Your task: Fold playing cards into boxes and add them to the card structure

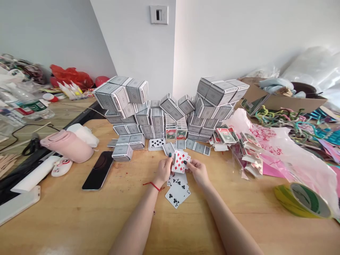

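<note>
Beyond white paper club cards on the tan wooden desk, our left hand and right hand pinch white paper red-diamond cards at opposite sides, apparently to steady them, before grey-patterned card blocks near the far edge.

At the frame's center: 2 hands, at least 2 held cards. Left: 1 black phone, 1 pink tumbler. Lower right: 1 tape roll. Top center: 1 wall switch.
</note>
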`<state>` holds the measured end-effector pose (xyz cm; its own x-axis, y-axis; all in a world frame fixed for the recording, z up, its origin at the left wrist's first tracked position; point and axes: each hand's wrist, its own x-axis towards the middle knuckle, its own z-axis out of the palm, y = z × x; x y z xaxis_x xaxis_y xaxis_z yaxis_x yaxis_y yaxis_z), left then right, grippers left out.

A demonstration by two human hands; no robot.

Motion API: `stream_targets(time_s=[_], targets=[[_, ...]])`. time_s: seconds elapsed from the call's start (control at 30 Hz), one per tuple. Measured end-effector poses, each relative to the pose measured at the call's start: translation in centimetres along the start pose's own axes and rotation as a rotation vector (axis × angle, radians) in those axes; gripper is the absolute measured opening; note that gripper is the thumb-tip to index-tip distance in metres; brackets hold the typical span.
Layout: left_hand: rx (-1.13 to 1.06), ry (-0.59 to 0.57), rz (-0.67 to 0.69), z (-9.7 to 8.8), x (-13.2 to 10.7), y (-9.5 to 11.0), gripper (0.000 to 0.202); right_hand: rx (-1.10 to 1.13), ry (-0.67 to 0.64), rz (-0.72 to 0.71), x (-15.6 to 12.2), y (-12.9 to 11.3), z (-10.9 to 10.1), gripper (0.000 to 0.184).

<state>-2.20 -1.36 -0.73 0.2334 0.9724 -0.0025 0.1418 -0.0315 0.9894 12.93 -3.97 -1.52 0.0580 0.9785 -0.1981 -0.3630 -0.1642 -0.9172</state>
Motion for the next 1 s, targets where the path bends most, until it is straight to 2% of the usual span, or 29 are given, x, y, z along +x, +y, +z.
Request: stream_targets(time_s=[0.1, 0.23, 0.57, 0.67, 0.77, 1.0], targets=[[0.018, -0.086, 0.034, -0.3, -0.1, 0.3, 0.041, 0.023, 0.023, -0.011, 0.2, 0.0, -0.2, 0.028], [0.160, -0.072, 0.084, -0.3, -0.1, 0.5, 0.040, 0.019, 0.043, -0.004, 0.2, -0.1, -0.2, 0.031], [0.215, -0.084, 0.032, 0.1, -0.1, 0.2, 0.044, -0.002, 0.086, -0.014, 0.1, -0.3, 0.1, 0.033], [0.183, -0.046, 0.057, 0.2, 0.0, 0.1, 0.042, -0.017, 0.076, -0.021, 0.0, -0.6, 0.2, 0.036], [0.074, 0.030, 0.096, 0.0, 0.4, 0.2, 0.032, -0.020, 0.059, -0.026, -0.1, -0.7, 0.3, 0.035], [-0.077, 0.040, 0.011, -0.6, 0.9, 0.1, 0.028, -0.035, 0.033, -0.007, -0.2, -0.6, 0.4, 0.034]])
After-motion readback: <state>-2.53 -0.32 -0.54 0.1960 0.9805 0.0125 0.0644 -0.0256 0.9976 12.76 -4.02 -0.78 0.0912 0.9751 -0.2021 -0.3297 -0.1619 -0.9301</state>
